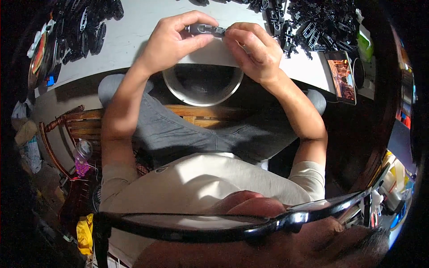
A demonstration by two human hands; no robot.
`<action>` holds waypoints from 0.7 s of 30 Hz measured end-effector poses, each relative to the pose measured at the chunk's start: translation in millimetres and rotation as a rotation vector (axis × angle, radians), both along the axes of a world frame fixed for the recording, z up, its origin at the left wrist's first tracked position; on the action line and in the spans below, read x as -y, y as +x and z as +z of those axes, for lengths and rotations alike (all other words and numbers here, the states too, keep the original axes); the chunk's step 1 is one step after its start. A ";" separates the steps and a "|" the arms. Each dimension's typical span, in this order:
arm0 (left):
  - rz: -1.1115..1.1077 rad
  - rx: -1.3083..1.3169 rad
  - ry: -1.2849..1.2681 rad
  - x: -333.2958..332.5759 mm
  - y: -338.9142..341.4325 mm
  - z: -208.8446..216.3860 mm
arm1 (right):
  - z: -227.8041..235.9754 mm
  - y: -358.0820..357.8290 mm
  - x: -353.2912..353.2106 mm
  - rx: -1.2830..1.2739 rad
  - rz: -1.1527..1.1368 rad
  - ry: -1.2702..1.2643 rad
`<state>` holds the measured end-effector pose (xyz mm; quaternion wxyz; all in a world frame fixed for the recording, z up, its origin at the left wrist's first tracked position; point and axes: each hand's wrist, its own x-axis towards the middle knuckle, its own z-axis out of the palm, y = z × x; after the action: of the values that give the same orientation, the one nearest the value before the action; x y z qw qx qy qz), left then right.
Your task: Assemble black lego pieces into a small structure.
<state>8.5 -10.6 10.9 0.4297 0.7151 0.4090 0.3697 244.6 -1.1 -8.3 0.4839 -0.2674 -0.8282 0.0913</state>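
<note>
One black part (pixel 205 29), long axis left-to-right, spans between our left hand (pixel 169 39) and right hand (pixel 257 50); we pinch both ends.

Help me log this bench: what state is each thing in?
Black part: held at both ends
Left hand: closed on that part
Right hand: closed on that part
Screen: lit
Left parts: heaped
Right parts: heaped
Basin: open-topped, inside too dark to judge
Glasses: worn

- Black part (pixel 205 29): one, elongated, with glossy highlights and recessed detail.
- Pose: lengthwise left to right, over the white tabletop (pixel 129 35).
- Hold: between left hand (pixel 172 39)'s thumb and fingers; right end at right hand (pixel 258 50)'s fingertips.
</note>
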 end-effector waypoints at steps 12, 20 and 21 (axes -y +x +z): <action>-0.123 -0.105 -0.097 1.8 -0.8 5.9 | 9.9 -1.4 1.6 0.037 0.080 0.050; 0.001 -0.228 0.060 8.0 2.0 10.4 | -2.1 -2.3 -1.1 0.159 0.121 0.003; 0.024 -0.283 0.056 11.5 0.0 13.5 | -4.9 -5.5 -2.1 0.183 0.167 0.015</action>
<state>8.5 -22.0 24.4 0.3430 0.7669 0.4635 0.2817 239.2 1.0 -13.2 0.3992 -0.2010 -0.8889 0.1002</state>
